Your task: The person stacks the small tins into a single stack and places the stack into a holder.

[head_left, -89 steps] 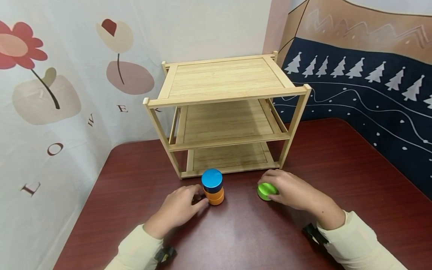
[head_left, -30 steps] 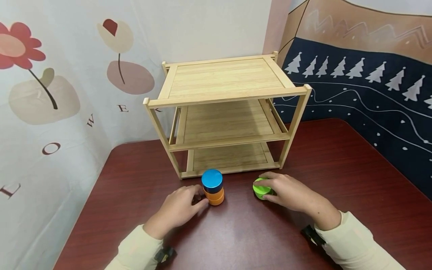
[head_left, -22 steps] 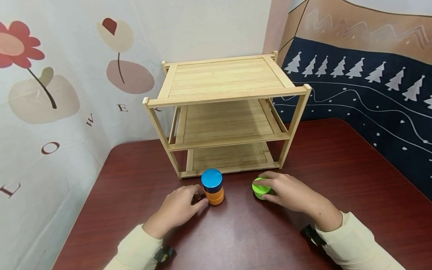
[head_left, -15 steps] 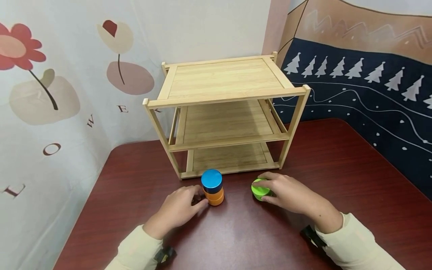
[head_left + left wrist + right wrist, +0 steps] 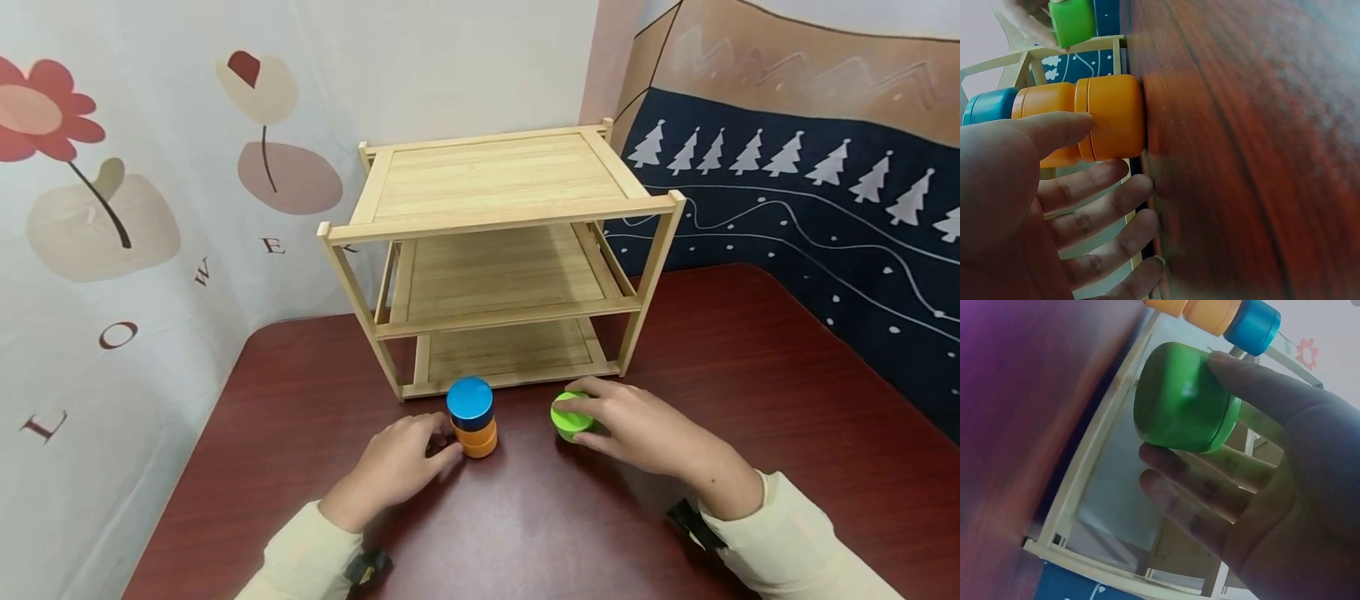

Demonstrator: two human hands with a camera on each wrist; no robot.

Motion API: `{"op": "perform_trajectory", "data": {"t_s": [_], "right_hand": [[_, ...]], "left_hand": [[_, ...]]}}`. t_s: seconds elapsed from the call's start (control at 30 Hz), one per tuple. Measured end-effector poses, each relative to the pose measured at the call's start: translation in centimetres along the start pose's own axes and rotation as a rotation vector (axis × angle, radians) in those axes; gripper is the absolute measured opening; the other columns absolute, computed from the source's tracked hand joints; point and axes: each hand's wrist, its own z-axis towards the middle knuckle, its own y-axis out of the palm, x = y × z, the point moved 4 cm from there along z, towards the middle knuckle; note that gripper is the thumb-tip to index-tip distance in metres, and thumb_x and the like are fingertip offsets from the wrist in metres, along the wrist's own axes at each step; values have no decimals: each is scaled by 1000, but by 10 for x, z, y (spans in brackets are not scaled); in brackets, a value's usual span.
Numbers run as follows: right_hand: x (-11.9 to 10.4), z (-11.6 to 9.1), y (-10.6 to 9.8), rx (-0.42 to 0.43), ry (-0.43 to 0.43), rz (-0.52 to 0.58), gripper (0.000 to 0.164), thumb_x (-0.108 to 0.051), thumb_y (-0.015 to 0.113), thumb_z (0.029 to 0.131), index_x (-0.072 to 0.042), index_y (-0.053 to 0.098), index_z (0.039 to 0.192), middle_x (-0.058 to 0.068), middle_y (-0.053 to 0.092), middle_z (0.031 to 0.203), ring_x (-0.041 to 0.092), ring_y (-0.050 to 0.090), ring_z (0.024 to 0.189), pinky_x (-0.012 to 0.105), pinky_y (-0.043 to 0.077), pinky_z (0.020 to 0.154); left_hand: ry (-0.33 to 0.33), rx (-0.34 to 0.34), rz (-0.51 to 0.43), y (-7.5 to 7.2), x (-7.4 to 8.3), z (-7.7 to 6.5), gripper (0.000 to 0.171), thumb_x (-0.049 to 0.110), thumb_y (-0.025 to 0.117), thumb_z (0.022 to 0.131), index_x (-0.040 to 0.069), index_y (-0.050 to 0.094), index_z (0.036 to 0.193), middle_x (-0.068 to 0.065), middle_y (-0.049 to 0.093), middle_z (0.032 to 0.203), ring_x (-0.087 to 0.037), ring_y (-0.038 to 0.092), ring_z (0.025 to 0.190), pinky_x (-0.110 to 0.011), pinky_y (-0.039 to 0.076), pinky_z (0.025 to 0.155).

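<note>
Green container is gripped between thumb and fingers of the right hand; the left hand, loosely spread, is beside the orange stack.

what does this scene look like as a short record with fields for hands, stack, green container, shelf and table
Left hand: at the lower part of the stack
Right hand: holds the green container between thumb and fingers
Stack: upright, blue container on top of two orange containers
Green container: lifted clear of the table
Shelf: wooden, three tiers, behind the stack
Table: reddish-brown
</note>
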Motion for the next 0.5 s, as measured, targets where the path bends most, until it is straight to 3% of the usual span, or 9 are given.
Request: {"op": "perform_trajectory", "data": {"t_s": [0.5], "right_hand": [[-18, 13, -15, 56, -57, -3, 38, -29, 76, 90, -20, 69, 126, 5, 61, 127, 17, 66, 106, 38, 56, 87]], "left_hand": [[-3, -6, 2, 0, -1, -1, 15, 37, 72, 91, 24, 66, 93, 12, 60, 80, -7, 56, 75, -34, 47, 67]]}}
